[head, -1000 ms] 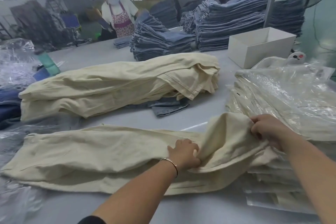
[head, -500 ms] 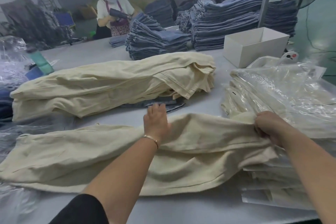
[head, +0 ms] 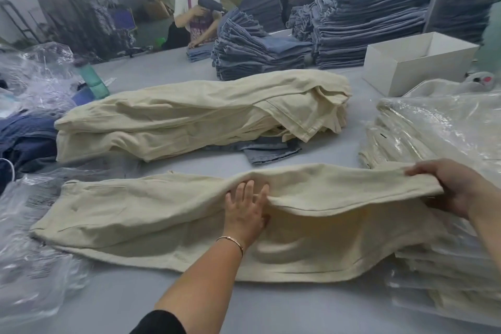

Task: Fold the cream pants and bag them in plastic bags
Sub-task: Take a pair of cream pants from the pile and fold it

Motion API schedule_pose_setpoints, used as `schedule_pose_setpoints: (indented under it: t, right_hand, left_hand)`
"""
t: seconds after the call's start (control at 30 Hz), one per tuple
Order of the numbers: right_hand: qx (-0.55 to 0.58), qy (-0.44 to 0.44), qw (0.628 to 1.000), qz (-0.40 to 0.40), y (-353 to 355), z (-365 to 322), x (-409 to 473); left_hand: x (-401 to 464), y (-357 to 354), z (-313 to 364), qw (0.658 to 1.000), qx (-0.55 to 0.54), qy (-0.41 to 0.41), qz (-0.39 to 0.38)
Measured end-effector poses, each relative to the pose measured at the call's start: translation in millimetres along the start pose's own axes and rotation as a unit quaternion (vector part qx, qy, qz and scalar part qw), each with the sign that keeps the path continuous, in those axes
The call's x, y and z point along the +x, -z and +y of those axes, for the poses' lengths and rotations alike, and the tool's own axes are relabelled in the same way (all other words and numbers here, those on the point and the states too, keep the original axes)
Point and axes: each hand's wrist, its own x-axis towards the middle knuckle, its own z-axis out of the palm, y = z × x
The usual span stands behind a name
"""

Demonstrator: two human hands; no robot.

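Currently the left hand (head: 247, 206) lies flat, fingers spread, on the cream pants (head: 151, 214) stretched across the worktop (head: 244, 304), while the right hand (head: 447, 187) pinches their raised end; folding cleanly likely means pinning the middle firmly.

Pants (head: 162, 214) lie lengthwise across near side of table (head: 271, 312). Left hand (head: 245, 211) flat on their middle; right hand (head: 444, 187) grips their right end, lifted over bagged stack (head: 439, 138) at right. Behind pants, pile (head: 189, 116) of more pants, lying on a denim piece (head: 268, 153) that sticks out underneath. Loose bags (head: 35, 266) at near left, partly under pants' left end; more bags (head: 40, 76) far left. Box (head: 406, 68) behind bagged stack. Jeans stacks (head: 325, 35) at far side, behind pile. Person (head: 192, 8) beyond table, left of jeans stacks.
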Motion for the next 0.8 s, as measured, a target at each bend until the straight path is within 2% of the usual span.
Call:
schedule_pose_setpoints:
  t: [0.1, 0.2, 0.3, 0.37, 0.5, 0.53, 0.6, 0.7, 0.77, 0.8]
  right_hand:
    - [-0.01, -0.002, 1.0, -0.019, 0.3, -0.9, -2.0]
    - [-0.107, 0.018, 0.994, -0.014, -8.3, 3.4, -0.9]
    - [-0.221, 0.024, 0.975, 0.001, -23.7, 6.8, -1.6]
    - [-0.303, 0.055, 0.951, 0.038, -32.5, 9.1, -0.4]
    - [-0.37, 0.1, 0.918, 0.104, -39.9, 5.4, 4.1]
    - [-0.38, 0.102, 0.911, 0.12, -37.6, 3.7, 5.4]
    - [-0.38, 0.112, 0.905, 0.154, -30.9, 2.7, 6.6]
    - [-0.362, 0.142, 0.9, 0.196, -22.6, 4.8, 6.9]
    - [-0.362, 0.157, 0.894, 0.211, -21.7, 7.2, 7.0]
    - [-0.362, 0.162, 0.893, 0.214, -22.6, 7.8, 9.0]
  left_hand:
    - [11.6, 5.5, 4.1, 0.999, -0.002, 0.034, 0.018]
    - [17.0, 11.0, 3.5, 0.998, -0.004, 0.042, 0.048]
    - [9.1, 19.2, -4.8, 0.998, -0.058, 0.001, 0.031]
    - [-2.5, 22.8, -9.0, 0.994, -0.096, -0.054, 0.016]
    - [-40.1, 17.1, -10.4, 0.981, -0.018, -0.186, -0.047]
    - [-50.0, 12.7, -11.6, 0.977, 0.006, -0.203, -0.067]
    - [-66.0, 6.5, -20.1, 0.979, -0.001, -0.185, -0.083]
    - [-87.2, 10.5, -34.8, 0.984, -0.043, -0.17, -0.018]
    - [-99.1, 10.4, -41.8, 0.983, 0.006, -0.183, 0.023]
    - [-103.0, 9.7, -47.3, 0.986, 0.022, -0.157, 0.046]
